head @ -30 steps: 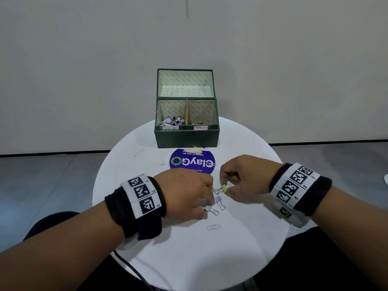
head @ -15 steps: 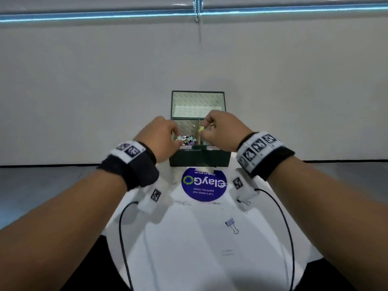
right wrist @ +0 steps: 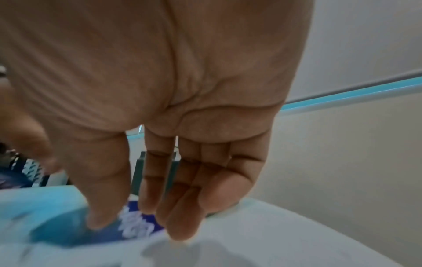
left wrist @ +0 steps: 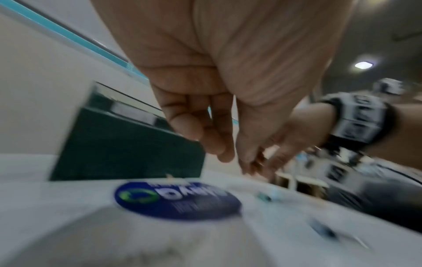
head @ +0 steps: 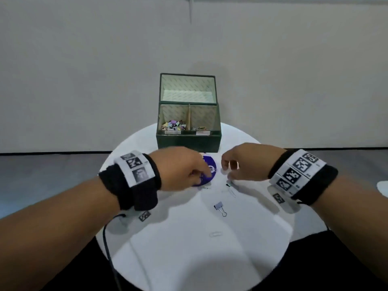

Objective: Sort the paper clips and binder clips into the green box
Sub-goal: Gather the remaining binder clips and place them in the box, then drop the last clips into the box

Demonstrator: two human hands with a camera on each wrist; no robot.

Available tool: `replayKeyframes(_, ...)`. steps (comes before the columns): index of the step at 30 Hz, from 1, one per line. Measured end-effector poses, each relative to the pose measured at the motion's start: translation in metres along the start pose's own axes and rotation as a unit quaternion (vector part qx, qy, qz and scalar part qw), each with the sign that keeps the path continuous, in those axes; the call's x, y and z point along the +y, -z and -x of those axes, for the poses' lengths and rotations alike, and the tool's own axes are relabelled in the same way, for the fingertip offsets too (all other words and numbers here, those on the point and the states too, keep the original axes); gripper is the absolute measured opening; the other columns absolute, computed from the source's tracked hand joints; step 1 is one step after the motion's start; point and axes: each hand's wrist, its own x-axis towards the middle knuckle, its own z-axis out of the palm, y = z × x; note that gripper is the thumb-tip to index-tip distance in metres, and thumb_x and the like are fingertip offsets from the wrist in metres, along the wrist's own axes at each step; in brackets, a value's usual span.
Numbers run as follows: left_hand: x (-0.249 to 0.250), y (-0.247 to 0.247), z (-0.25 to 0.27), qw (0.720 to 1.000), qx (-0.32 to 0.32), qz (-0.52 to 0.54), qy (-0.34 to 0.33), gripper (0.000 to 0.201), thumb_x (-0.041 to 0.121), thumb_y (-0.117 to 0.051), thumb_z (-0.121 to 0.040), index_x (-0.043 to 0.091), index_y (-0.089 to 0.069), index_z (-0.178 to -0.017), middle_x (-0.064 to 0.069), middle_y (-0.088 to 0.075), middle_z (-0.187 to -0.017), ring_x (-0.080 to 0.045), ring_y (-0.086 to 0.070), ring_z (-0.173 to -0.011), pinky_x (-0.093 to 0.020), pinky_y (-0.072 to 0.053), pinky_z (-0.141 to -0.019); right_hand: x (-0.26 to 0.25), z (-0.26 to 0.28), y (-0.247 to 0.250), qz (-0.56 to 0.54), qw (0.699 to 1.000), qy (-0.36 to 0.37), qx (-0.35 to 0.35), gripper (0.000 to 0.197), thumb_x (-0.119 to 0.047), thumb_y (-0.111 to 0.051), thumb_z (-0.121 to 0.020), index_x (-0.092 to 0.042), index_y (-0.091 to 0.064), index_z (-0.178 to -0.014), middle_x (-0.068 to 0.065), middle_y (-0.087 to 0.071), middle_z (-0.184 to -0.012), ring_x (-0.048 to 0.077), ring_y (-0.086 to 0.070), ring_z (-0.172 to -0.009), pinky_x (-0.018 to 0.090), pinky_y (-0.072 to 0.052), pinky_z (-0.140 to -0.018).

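The green box point(head: 189, 140) stands open at the table's far edge, with coloured binder clips point(head: 173, 125) in its left compartment and paper clips point(head: 200, 128) in its right. My left hand point(head: 202, 176) hovers over the purple sticker with its fingers hanging loose and empty point(left wrist: 228, 159). My right hand point(head: 228, 168) hangs beside it, fingers relaxed and empty point(right wrist: 137, 222), just above a small dark-green binder clip point(head: 228, 184). A lavender binder clip point(head: 219, 207) lies nearer me. A pale paper clip point(head: 215, 234) lies closer still.
The round white table point(head: 168, 259) carries a purple round sticker point(head: 211, 171) in front of the box. A black cable point(head: 109, 248) runs from my left wrist off the near edge. A plain wall rises behind the box.
Both hands, which pinched clips a second ago and were up at the box half a second ago, have come back down over the table near the sticker, now empty.
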Motion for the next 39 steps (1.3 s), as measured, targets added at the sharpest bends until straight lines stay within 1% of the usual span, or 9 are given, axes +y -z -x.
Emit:
replayKeyframes(4,0.039,-0.031,-0.006,0.993,-0.088,-0.034,-0.073,0.025,0.043,-0.054,-0.089,0.040,-0.059,-0.114,0.010,-0.055,-0.107,-0.015,-0.057,-0.099,-0.037,-0.052,-0.078,0.003,0.006,-0.024,-0.038,0.999,0.015,-0.020,0.020,-0.042,-0.070,-0.084,-0.035,-0.068,-0.103,-0.016,-0.063,-0.094,0.009,-0.059,-0.086,0.031,-0.051,-0.084)
replayKeyframes(8,0.044,-0.040,-0.008,0.994,-0.075,-0.036,-0.066,0.021,0.041,-0.055,-0.093,0.036,-0.064,-0.111,0.011,-0.054,-0.110,-0.013,-0.055,-0.099,-0.030,-0.046,-0.076,0.007,0.010,-0.029,-0.036,0.999,0.031,0.018,0.004,-0.028,-0.063,-0.085,-0.029,-0.065,-0.089,-0.011,-0.062,-0.088,0.014,-0.059,-0.084,0.032,-0.051,-0.079)
replayKeyframes(11,0.033,-0.040,0.000,0.998,-0.055,-0.020,-0.021,0.011,0.042,-0.058,-0.089,0.033,-0.059,-0.096,0.012,-0.056,-0.098,-0.011,-0.053,-0.087,-0.028,-0.044,-0.072,0.013,0.013,-0.025,-0.091,0.993,0.025,0.072,0.014,-0.019,-0.062,-0.082,-0.030,-0.064,-0.090,-0.012,-0.056,-0.086,0.009,-0.056,-0.079,0.022,-0.046,-0.073)
replayKeyframes(16,-0.006,-0.005,0.006,0.994,0.063,0.029,0.082,0.016,0.039,-0.065,-0.086,0.031,-0.052,-0.081,0.014,-0.056,-0.077,-0.010,-0.054,-0.072,-0.025,-0.042,-0.063,0.005,0.008,0.004,-0.204,0.965,0.049,0.160,0.013,-0.021,-0.070,-0.086,-0.033,-0.063,-0.087,-0.016,-0.062,-0.088,0.001,-0.064,-0.079,0.015,-0.045,-0.069)
replayKeyframes(22,-0.061,0.058,-0.013,0.932,0.255,0.095,0.237,0.015,0.037,-0.073,-0.083,0.027,-0.061,-0.083,0.010,-0.063,-0.079,-0.011,-0.060,-0.075,-0.025,-0.041,-0.062,-0.043,-0.052,0.053,-0.304,0.902,0.057,0.303,0.004,-0.021,-0.071,-0.085,-0.020,-0.068,-0.085,-0.010,-0.066,-0.079,0.004,-0.058,-0.068,0.017,-0.046,-0.065)
replayKeyframes(27,-0.081,0.068,-0.016,0.937,0.230,0.055,0.256,0.034,0.045,-0.068,-0.086,0.027,-0.064,-0.114,0.005,-0.066,-0.113,-0.017,-0.061,-0.099,-0.029,-0.046,-0.087,-0.056,-0.070,0.053,-0.228,0.943,0.009,0.243,0.029,-0.038,-0.074,-0.086,-0.023,-0.066,-0.110,-0.011,-0.061,-0.104,0.011,-0.061,-0.091,0.027,-0.048,-0.081)
replayKeyframes(31,-0.081,0.047,0.014,0.967,0.180,0.040,0.174,0.022,0.038,-0.065,-0.089,0.030,-0.064,-0.110,0.013,-0.062,-0.098,-0.011,-0.059,-0.083,-0.032,-0.049,-0.082,-0.031,-0.030,0.030,-0.111,0.982,0.030,0.152,0.019,-0.036,-0.072,-0.087,-0.023,-0.064,-0.098,-0.006,-0.066,-0.094,0.017,-0.063,-0.087,0.029,-0.051,-0.075)
replayKeyframes(35,-0.082,0.001,0.035,0.989,0.041,-0.017,0.145,0.034,0.037,-0.059,-0.093,0.032,-0.059,-0.126,0.013,-0.060,-0.113,-0.012,-0.059,-0.097,-0.026,-0.043,-0.083,-0.008,0.010,-0.013,0.023,0.999,-0.029,-0.007,0.033,-0.055,-0.061,-0.087,-0.031,-0.061,-0.110,-0.009,-0.062,-0.108,0.015,-0.057,-0.090,0.033,-0.050,-0.085)
replayKeyframes(39,-0.084,-0.027,0.037,0.981,-0.035,-0.062,0.179,0.023,0.031,-0.047,-0.094,0.027,-0.063,-0.110,0.004,-0.056,-0.117,-0.021,-0.058,-0.110,-0.037,-0.047,-0.094,-0.016,0.037,-0.031,0.002,0.999,-0.029,-0.027,0.053,-0.078,-0.056,-0.072,-0.025,-0.051,-0.074,-0.006,-0.053,-0.087,0.018,-0.057,-0.074,0.040,-0.053,-0.076)
